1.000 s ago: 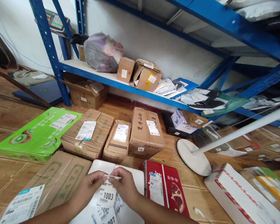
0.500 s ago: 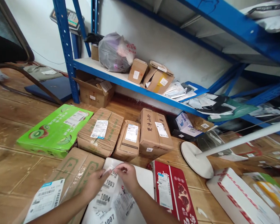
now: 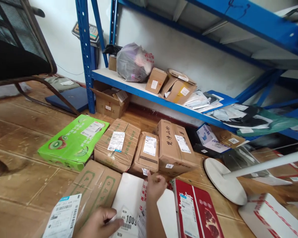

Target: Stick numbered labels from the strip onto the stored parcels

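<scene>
My left hand (image 3: pixel 103 223) is closed on the edge of a strip of numbered labels (image 3: pixel 131 220), on which 1003 can be read. That strip lies over a white box (image 3: pixel 130 185) with red print. Reaching across the box, my right hand (image 3: pixel 156 188) has curled fingers, with a small printed sticker (image 3: pixel 145 171) at its fingertips. The sticker is against the front face of a small brown carton (image 3: pixel 146 152); whether it is stuck there I cannot tell.
Around stand a green kiwi box (image 3: pixel 72 142), a taped carton (image 3: pixel 118 142), a taller carton (image 3: pixel 175 142), a long carton (image 3: pixel 96 181) and a red box (image 3: pixel 198 211). Blue shelving (image 3: pixel 139 87) is behind. A white stand base (image 3: pixel 223 181) is at right.
My hands have come apart. The right hand has moved up and right to the small carton with a sticker; the left has moved down with the strip. The view has shifted slightly.
</scene>
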A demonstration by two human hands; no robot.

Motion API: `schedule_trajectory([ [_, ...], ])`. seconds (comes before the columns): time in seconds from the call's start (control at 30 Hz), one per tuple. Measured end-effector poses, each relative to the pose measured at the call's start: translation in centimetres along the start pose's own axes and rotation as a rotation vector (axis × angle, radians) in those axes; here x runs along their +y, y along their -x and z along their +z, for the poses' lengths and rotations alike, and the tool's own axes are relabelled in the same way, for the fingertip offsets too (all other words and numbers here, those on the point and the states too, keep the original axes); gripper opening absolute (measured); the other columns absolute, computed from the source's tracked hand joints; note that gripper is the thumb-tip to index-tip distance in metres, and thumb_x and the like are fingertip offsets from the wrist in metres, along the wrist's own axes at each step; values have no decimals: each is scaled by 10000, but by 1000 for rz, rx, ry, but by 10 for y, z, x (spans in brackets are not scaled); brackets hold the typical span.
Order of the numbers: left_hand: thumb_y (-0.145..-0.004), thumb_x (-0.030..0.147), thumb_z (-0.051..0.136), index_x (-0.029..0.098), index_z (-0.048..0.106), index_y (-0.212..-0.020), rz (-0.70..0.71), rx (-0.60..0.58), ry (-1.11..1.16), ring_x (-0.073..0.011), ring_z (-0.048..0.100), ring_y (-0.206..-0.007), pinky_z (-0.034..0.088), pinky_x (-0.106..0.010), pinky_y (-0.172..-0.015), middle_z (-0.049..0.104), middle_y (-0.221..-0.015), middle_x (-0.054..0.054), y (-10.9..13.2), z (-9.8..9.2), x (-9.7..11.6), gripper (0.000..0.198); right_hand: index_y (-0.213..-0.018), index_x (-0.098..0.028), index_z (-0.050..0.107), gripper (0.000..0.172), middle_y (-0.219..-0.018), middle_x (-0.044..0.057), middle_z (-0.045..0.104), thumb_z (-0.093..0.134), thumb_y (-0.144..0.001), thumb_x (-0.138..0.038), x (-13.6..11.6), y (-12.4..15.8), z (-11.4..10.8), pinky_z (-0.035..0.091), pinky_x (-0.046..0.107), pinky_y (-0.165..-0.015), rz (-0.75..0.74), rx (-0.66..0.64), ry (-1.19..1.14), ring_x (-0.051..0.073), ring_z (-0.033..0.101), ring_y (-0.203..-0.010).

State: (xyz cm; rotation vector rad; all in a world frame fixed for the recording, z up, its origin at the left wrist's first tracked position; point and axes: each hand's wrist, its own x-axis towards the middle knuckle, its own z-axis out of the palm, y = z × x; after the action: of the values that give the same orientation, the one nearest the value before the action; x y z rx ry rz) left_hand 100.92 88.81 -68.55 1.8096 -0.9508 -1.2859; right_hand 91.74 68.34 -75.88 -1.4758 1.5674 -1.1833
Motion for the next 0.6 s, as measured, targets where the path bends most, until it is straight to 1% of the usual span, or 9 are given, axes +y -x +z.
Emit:
schedule_trajectory([
  [0.1, -806, 606, 401, 202, 261, -530, 45, 60, 82, -109, 279, -548, 237, -242, -515, 246, -557, 41, 1, -10, 5, 509, -594, -209, 576, 422, -707, 61, 601, 637, -653, -622, -11, -1, -7, 440, 348, -728, -151, -118, 89, 220, 550, -720],
  [0.2, -805, 609, 417, 193, 336, -552, 83, 144, 137, -118, 333, -571, 296, -230, -542, 311, -580, 28, 4, -20, 9, 493, -753, -188, 651, 485, -850, 103, 639, 609, -661, -662, -35, 16, -16, 448, 344, -740, -22, -107, 60, 255, 573, -846],
  [0.23, -806, 601, 425, 191, 357, -559, 93, 176, 153, -121, 351, -578, 314, -228, -552, 330, -587, 24, 5, -24, 10, 483, -811, -181, 659, 503, -884, 108, 644, 583, -691, -664, -46, 25, -20, 455, 330, -702, 42, -166, 12, 241, 578, -819],
  [0.27, -807, 592, 432, 190, 371, -563, 103, 212, 164, -124, 366, -582, 327, -226, -557, 343, -591, 21, 6, -27, 11, 474, -880, -181, 662, 501, -900, 102, 650, 546, -740, -648, -58, 36, -24, 456, 308, -648, 97, -312, -53, 211, 579, -751],
  [0.33, -806, 575, 452, 190, 382, -553, 126, 290, 162, -124, 375, -573, 338, -223, -551, 344, -579, 23, 7, -33, 12, 466, -1043, -196, 646, 498, -944, 77, 659, 523, -791, -607, -82, 58, -32, 441, 273, -556, 128, -753, -193, 149, 546, -603],
  [0.37, -806, 567, 459, 190, 387, -541, 139, 324, 153, -124, 375, -563, 338, -222, -542, 340, -564, 25, 7, -36, 12, 467, -1069, -199, 639, 474, -951, 70, 663, 559, -788, -572, -94, 67, -35, 455, 269, -582, 128, -928, -228, 149, 562, -627],
  [0.43, -797, 535, 509, 185, 450, -543, 159, 363, 137, -131, 414, -571, 359, -220, -550, 388, -557, 20, 4, -40, 14, 437, -987, -178, 657, 396, -893, 66, 668, 619, -771, -508, -112, 77, -37, 473, 274, -667, 104, -1128, -230, 178, 595, -727],
  [0.5, -737, 468, 630, 184, 573, -668, 158, 392, 171, -154, 513, -674, 416, -221, -632, 533, -661, 0, -1, -43, 15, 298, -869, -162, 651, 324, -813, 61, 658, 618, -780, -472, -121, 79, -35, 468, 280, -724, 71, -1154, -184, 200, 598, -798],
  [0.6, -666, 404, 719, 186, 601, -751, 124, 368, 324, -165, 570, -750, 454, -229, -684, 623, -764, -9, -8, -46, 19, 262, -902, -166, 628, 331, -848, 60, 654, 523, -843, -475, -124, 71, -30, 460, 267, -711, 43, -1115, -162, 186, 589, -797],
])
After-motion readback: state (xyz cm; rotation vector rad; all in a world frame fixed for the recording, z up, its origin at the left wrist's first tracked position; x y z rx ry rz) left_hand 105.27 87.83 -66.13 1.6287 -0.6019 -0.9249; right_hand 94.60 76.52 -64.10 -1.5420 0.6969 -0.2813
